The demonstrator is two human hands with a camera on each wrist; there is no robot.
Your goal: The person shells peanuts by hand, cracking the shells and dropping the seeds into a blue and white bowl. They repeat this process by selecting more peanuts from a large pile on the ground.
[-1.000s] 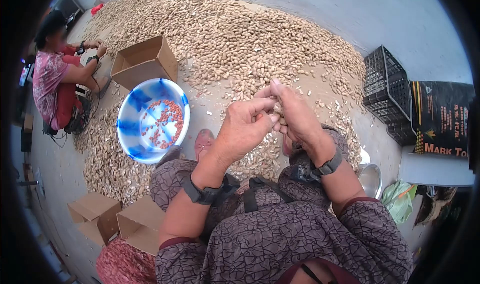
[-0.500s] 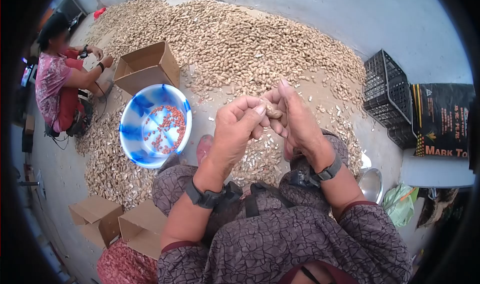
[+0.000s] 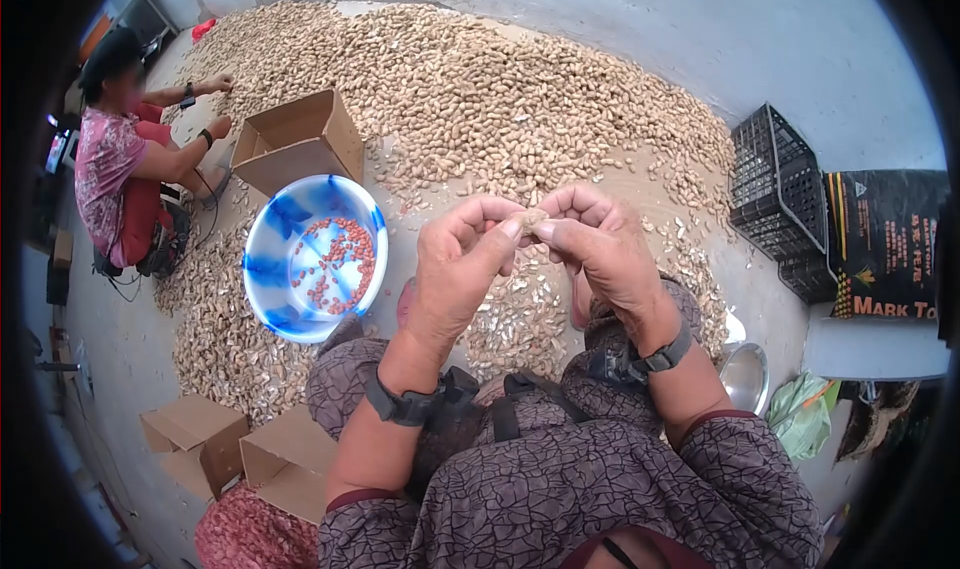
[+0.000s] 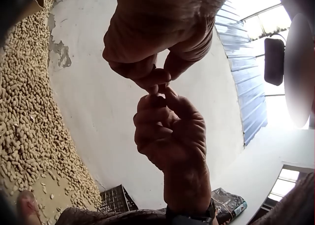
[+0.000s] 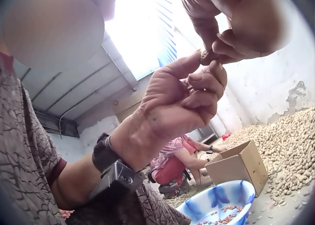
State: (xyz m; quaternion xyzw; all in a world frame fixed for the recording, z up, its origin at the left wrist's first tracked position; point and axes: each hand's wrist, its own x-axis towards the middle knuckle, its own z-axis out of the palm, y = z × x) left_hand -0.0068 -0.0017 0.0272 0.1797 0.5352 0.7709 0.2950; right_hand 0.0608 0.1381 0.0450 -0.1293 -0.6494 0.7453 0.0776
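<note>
Above my lap in the head view, my left hand (image 3: 500, 231) and right hand (image 3: 552, 231) meet fingertip to fingertip. Both pinch one peanut pod (image 3: 530, 217) between thumb and curled fingers. The left wrist view shows the left hand (image 4: 152, 81) above the right hand (image 4: 165, 94), tips pressed together, with the pod almost hidden. From the right wrist view the right hand (image 5: 216, 45) pinches from above and the left hand (image 5: 204, 67) from below. A blue and white bowl (image 3: 262, 239) holding red kernels (image 3: 335, 259) stands on the floor to my left.
A big heap of unshelled peanuts (image 3: 480, 79) covers the floor ahead, with shells (image 3: 520, 319) by my feet. An open cardboard box (image 3: 300, 139) sits behind the bowl, and more boxes (image 3: 200, 439) lie at lower left. Another person (image 3: 110, 159) sits far left. A black crate (image 3: 775, 184) and a metal bowl (image 3: 745, 369) are on the right.
My right hand's fingers, straight and raised before, have curled down onto the pod. Both hands now pinch it at the tips. The other person has reached out to the heap.
</note>
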